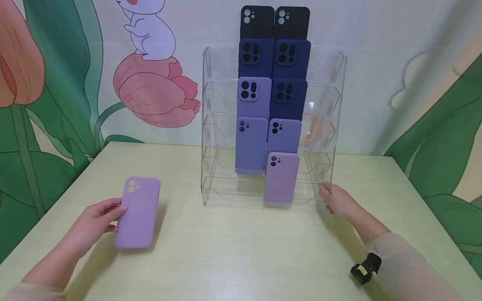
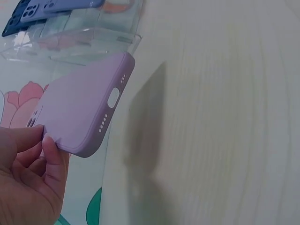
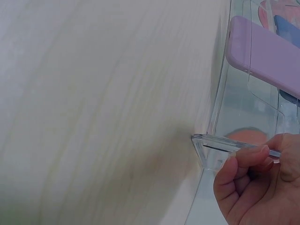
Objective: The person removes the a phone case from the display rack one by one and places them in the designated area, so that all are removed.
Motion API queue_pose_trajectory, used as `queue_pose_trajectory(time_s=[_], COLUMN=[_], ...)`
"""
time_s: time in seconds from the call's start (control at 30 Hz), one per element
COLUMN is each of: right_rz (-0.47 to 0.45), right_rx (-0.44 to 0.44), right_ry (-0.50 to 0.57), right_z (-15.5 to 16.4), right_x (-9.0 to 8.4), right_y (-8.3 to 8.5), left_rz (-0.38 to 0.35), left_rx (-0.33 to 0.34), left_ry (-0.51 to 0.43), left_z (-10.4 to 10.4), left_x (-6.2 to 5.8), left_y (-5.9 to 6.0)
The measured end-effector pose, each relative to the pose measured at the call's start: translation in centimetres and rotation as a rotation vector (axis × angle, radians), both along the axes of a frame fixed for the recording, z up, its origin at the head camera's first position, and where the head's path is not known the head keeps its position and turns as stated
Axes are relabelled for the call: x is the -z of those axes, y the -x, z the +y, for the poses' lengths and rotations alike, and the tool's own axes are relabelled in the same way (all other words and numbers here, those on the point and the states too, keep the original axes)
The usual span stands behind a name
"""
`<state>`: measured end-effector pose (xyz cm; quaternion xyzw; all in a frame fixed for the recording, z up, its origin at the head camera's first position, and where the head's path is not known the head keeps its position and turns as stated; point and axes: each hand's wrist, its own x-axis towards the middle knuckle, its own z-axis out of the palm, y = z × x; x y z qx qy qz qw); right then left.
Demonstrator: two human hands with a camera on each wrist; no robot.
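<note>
The surface (image 1: 233, 251) is showing a pale, yellowish wood grain, with soft even light falling on it and throwing faint shadows. Behind its far edge a backdrop (image 1: 376, 83) is hanging, printed with big green leaves (image 1: 444, 150), pink tulips (image 1: 158, 92) and a white cartoon bunny (image 1: 150, 29) sitting on one bloom.

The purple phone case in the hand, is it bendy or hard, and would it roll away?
The purple phone case is probably light: the left hand holds it by one edge. It looks like thin, matte, soft material, so likely a bit bendy and grippy. Being flat, it shouldn't roll.
</note>
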<state>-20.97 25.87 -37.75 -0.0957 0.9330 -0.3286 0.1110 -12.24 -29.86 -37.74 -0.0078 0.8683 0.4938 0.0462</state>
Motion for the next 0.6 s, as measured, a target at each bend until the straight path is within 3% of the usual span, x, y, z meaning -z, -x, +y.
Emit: queue_pose_trajectory(time_s=[0.6], right_rz=[-0.01], right_rx=[0.007], right_ry=[0.002], right_z=[-0.1], right_x=[-0.2], right_y=[-0.1], left_rz=[-0.056], left_rx=[0.024], left_ry=[0.163], left_z=[-4.5], left_x=[0.7], left_y=[-0.7])
